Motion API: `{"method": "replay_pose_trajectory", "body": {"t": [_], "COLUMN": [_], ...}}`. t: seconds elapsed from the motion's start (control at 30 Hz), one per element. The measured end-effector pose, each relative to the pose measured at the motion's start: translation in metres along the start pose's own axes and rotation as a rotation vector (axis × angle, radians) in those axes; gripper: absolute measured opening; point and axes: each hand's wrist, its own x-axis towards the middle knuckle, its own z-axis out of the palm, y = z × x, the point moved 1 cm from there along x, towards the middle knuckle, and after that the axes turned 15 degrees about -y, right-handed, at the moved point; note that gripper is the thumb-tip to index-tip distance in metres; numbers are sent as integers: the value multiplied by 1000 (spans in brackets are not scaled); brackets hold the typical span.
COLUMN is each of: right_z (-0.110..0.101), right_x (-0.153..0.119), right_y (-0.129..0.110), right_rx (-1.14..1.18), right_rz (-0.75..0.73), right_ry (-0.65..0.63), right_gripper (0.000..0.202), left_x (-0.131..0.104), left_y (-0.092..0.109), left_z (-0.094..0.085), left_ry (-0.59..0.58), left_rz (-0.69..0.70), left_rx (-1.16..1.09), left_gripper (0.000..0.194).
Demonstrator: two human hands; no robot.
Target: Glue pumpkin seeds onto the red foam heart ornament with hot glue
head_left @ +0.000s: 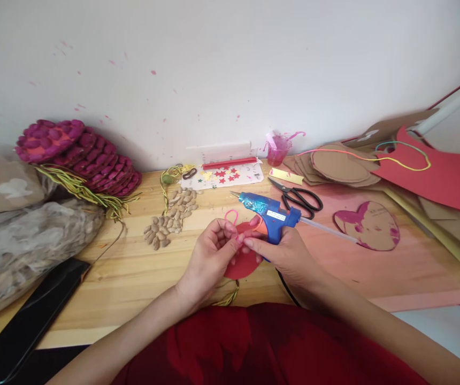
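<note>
Just above the table's front part, my left hand [214, 251] pinches a pink cord [232, 215] whose loop rises above its fingers. My right hand [284, 251] meets it, thumb and finger closed on the same cord near a small knot. Behind and below the fingers is a red rounded piece [243, 267], with yellow-green strands [230, 297] hanging beneath it. A blue glue gun [274, 214] is against my right hand, its nozzle pointing left and a clear glue stick [328, 231] sticking out at its back. How the glue gun is supported is hidden.
Peanuts [174, 214] lie left of centre. Black scissors [300, 198] rest behind the glue gun. Star cutouts [225, 174] and a pink cup [278, 149] stand near the wall. Cardboard pieces [344, 163] fill the right; a magenta stack [81, 155] and plastic bags [33, 240] crowd the left.
</note>
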Motion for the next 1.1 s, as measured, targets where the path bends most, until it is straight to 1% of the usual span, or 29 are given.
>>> {"method": "replay_pose_trajectory", "body": {"t": [0.13,0.27,0.37,0.5,0.63,0.83,0.93,1.1], "right_z": [1,3,2,2,2,2,3,3], "right_x": [-1,-1,-1,-1,-2,-2,-3,-5], "right_y": [-3,-7,-8,-8,-7,-4,-5,-5], "right_rx": [-47,-91,-138,-170,-190,-157,-150,-168], "right_rz": [-15,-47,-82,-127,-125,-102,-108,-110], "right_ry": [15,20,20,-11,-8,-15,-30,-35], "right_gripper": [13,12,13,19,17,19,16,13], "left_x": [-1,-2,-4,-6,-7,-9,-9,-10], "left_y": [-2,-4,-5,-5,-4,-3,-4,-6], "left_z": [2,3,4,5,7,10,10,6], "left_ry": [32,31,12,18,21,56,37,-37], "left_rz": [23,27,6,6,-25,-53,-78,-162], "left_rx": [15,-39,-98,-118,-133,-134,-152,-236], "left_gripper": [32,29,31,33,35,38,37,35]}}
